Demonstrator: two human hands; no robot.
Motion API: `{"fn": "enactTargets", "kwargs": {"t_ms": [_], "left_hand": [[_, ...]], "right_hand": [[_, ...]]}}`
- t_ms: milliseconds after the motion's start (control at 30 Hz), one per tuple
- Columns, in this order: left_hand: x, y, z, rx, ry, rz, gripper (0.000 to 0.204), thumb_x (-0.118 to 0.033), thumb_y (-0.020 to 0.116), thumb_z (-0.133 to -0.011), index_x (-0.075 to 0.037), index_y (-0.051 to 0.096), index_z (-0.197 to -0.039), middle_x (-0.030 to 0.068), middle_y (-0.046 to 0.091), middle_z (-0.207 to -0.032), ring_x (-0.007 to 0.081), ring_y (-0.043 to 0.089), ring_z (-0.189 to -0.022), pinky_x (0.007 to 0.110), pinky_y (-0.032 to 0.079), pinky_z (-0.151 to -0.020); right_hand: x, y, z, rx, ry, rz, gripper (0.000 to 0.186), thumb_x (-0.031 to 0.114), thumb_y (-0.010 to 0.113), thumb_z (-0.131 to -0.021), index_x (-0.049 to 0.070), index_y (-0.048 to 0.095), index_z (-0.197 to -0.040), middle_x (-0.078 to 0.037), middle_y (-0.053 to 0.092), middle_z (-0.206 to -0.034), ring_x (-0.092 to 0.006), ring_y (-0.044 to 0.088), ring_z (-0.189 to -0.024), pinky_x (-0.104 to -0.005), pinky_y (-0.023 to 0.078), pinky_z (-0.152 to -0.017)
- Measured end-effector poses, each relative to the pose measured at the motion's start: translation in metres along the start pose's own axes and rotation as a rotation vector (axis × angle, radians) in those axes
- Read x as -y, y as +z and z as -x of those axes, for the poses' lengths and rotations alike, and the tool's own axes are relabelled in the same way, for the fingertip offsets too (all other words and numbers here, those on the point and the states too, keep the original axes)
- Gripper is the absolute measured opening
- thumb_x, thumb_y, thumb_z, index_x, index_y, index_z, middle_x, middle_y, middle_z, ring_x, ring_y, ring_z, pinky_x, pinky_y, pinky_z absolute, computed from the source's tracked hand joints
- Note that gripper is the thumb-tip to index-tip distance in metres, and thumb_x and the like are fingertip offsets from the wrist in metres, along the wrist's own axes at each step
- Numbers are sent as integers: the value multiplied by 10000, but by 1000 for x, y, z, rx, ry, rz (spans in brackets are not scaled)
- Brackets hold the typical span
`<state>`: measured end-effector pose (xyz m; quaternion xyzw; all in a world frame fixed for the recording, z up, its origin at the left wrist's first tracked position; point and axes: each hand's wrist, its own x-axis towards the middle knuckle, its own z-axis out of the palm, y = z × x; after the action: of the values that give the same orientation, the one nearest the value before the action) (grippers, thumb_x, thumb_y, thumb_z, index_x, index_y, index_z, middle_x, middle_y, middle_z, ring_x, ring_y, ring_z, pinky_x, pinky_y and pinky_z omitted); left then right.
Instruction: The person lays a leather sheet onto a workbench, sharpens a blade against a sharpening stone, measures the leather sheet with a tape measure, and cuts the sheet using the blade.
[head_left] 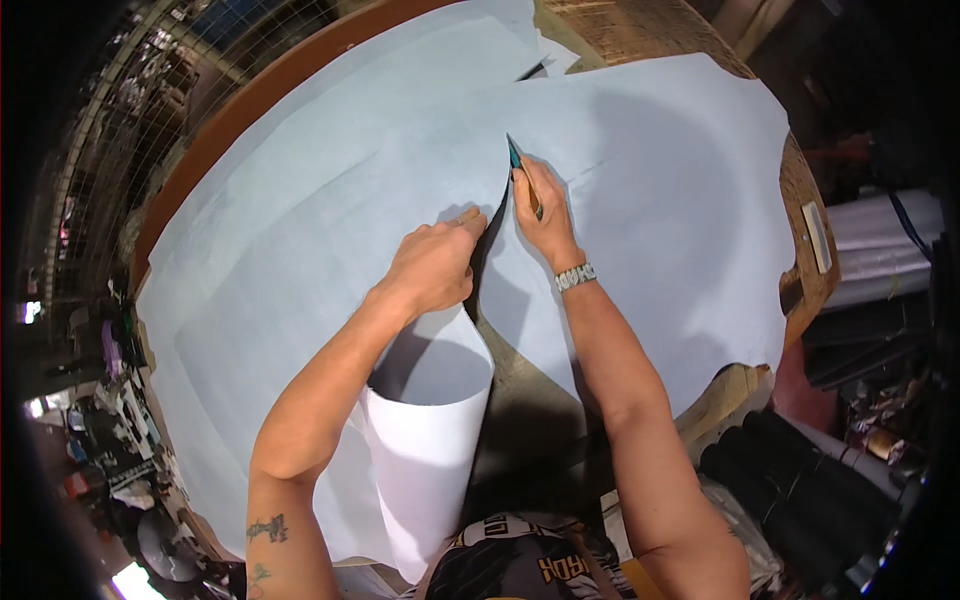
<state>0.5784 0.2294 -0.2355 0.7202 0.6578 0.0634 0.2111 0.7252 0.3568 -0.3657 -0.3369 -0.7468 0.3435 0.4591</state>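
A large pale blue-white leather hide covers most of the table, and a long cut runs up its middle. My right hand is closed round the knife, whose dark pointed blade meets the hide at the upper end of the cut. The end of its yellow-brown handle shows below my fingers. Just left of the cut, my left hand lies on the leather with its fingers stretched toward the cut edge. Below that hand, the cut piece curls into a loose roll toward my body.
The wooden table shows at the far edge and through the cut. A pale flat bar lies on its right edge. Dark rolls and a silvery roll stand at right. Wire mesh and clutter fill the left.
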Motion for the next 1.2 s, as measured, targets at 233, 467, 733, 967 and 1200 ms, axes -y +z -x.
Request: {"fn": "enactTargets", "kwargs": {"t_ms": [233,467,733,967,1200], "left_hand": [[-34,56,-61,-86,-369,-353,618,-77,687,-832,17,473,-1404,169,534,-1453,372,604,-1233,524,540,-919],[-9,56,-117,-202,-303,-494,403,-168,625,-917,91,641,-1224,247,580,-1411,367,582,-1286,496,534,-955],[-8,55,-133,-131,-374,-342,257,-57,616,-857,50,667,-1085,249,634,-1319,379,675,-1114,474,588,-842],[7,56,-129,-372,-155,-291,162,-80,645,-832,26,717,-930,145,698,-1139,304,704,-1027,407,615,-773],[19,43,-125,-232,-95,-268,223,-39,609,-836,14,680,-1041,160,655,-1329,373,714,-951,460,593,-776]], "right_hand": [[-5,-1,8,-40,-15,47,331,147,537,-1038,-70,573,-1285,-222,649,-1103,-403,593,-1027,-466,498,-901],[-4,-1,11,-14,53,-11,317,111,521,-1024,-61,590,-1280,-198,664,-1123,-379,585,-1075,-468,481,-947],[-6,-13,14,57,127,-35,320,133,525,-1027,-60,591,-1273,-191,670,-1088,-370,595,-1025,-473,488,-900],[-13,-13,14,25,76,16,307,139,523,-1039,-48,592,-1274,-187,662,-1073,-362,596,-1012,-457,498,-868],[-11,-7,7,27,45,18,293,127,511,-1044,-43,593,-1269,-192,652,-1041,-364,601,-983,-463,500,-847]]}}
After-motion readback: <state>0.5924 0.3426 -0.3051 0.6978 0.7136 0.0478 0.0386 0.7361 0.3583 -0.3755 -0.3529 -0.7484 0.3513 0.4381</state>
